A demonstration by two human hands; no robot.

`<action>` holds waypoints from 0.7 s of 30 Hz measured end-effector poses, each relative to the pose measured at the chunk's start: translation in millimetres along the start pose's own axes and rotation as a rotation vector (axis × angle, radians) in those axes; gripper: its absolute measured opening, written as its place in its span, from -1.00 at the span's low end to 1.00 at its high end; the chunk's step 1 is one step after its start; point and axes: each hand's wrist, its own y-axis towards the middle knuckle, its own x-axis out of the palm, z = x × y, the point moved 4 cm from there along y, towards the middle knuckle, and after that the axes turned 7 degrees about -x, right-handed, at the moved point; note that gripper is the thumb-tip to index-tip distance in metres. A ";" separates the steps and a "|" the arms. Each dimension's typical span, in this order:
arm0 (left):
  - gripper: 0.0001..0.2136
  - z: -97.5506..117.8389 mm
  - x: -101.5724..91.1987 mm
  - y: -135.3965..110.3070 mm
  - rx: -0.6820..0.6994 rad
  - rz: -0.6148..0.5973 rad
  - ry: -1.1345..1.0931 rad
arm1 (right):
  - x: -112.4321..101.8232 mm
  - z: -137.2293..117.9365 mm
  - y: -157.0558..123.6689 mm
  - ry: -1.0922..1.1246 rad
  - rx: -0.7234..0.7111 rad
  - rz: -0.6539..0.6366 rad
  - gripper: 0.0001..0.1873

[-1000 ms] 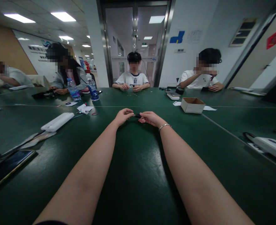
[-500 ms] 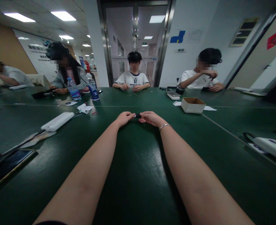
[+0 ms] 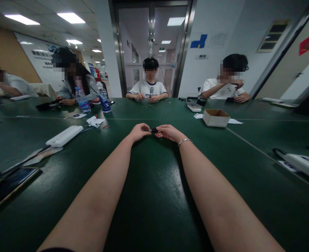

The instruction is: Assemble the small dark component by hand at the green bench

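Over the middle of the green table (image 3: 154, 196), my two hands meet at a small black stick-like object (image 3: 153, 130) with a shiny metallic section; its exact kind is too small to tell. My left hand (image 3: 139, 132) has its thumb and fingers curled round the left end. At the right end, my right hand (image 3: 168, 132) pinches the black part between thumb and fingertips. A silver bracelet (image 3: 185, 141) circles my right wrist. Part of the object is hidden by the fingers.
An open cardboard box (image 3: 215, 120) stands to the right. On the left lie a white power bank (image 3: 65, 135) with a cable, a phone (image 3: 9, 187) and crumpled paper (image 3: 95, 121). Two bottles (image 3: 104, 99) stand beyond. Several people sit round the table.
My left fingers have lifted and spread a little, so more of the object shows at its left end. My right hand stays in place with its pinch.
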 end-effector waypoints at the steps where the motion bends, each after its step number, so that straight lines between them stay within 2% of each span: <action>1: -0.69 -0.6 0.1 0.2 -0.002 0.000 -0.001 | 0.0 0.1 0.1 0.002 0.002 -0.001 -0.87; 5: -0.58 -3.6 0.3 2.2 -0.014 0.013 0.024 | -0.3 0.4 0.3 0.014 0.005 0.008 -0.84; 8: -0.59 -4.8 2.5 5.5 -0.043 -0.010 0.150 | -0.2 0.4 0.5 0.018 -0.002 -0.005 -0.82; 12: -0.43 -6.1 7.0 10.2 -0.062 -0.069 0.306 | -0.5 0.9 1.1 0.018 -0.003 -0.016 -0.85; 16: -0.49 -8.2 7.4 11.9 -0.006 -0.070 0.311 | -1.3 1.9 2.0 0.018 0.002 -0.011 -0.91; 21: -0.54 -11.0 5.5 11.4 0.027 -0.080 0.249 | -1.6 2.5 2.8 0.015 0.001 -0.008 -0.87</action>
